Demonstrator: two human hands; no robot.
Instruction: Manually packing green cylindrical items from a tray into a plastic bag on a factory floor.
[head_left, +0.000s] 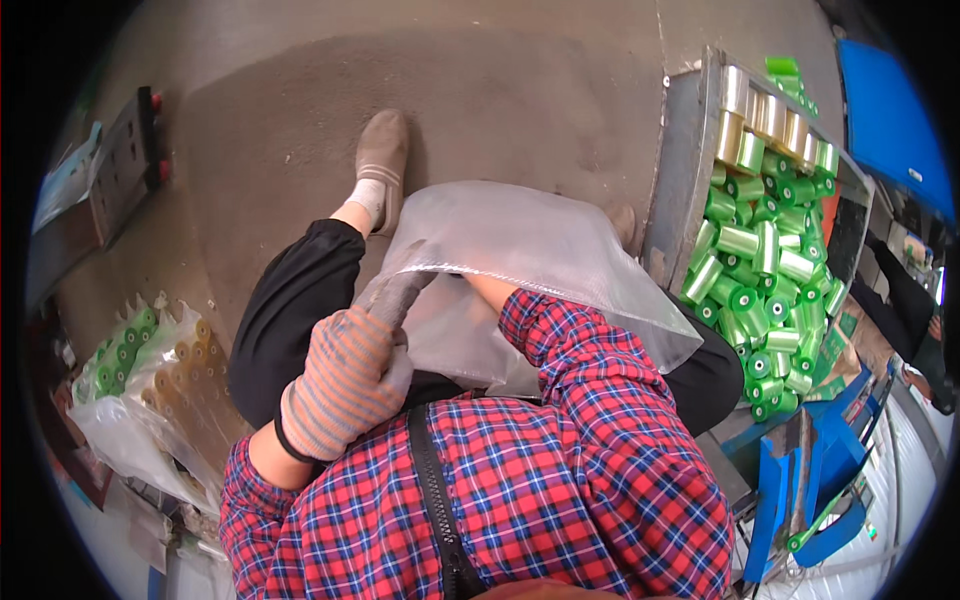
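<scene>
A clear plastic bag (520,225) spreads across my lap with its mouth toward me. My left hand (350,370), in a striped orange-and-grey knit glove with grey-coated fingers, grips the rim of the bag at its left side. My right forearm, in a red and blue checked sleeve (600,350), reaches through the mouth into the bag. Only a faint warm tint shows through the cloudy plastic there, so the fingers of my right hand are hidden.
At my right stands a metal-sided bin (690,190) heaped with green film rolls (765,250) and several paler ones. On my left a filled plastic bag (150,420) holds green and amber rolls. A blue metal frame (810,490) is at lower right, a dark bench (120,170) at far left.
</scene>
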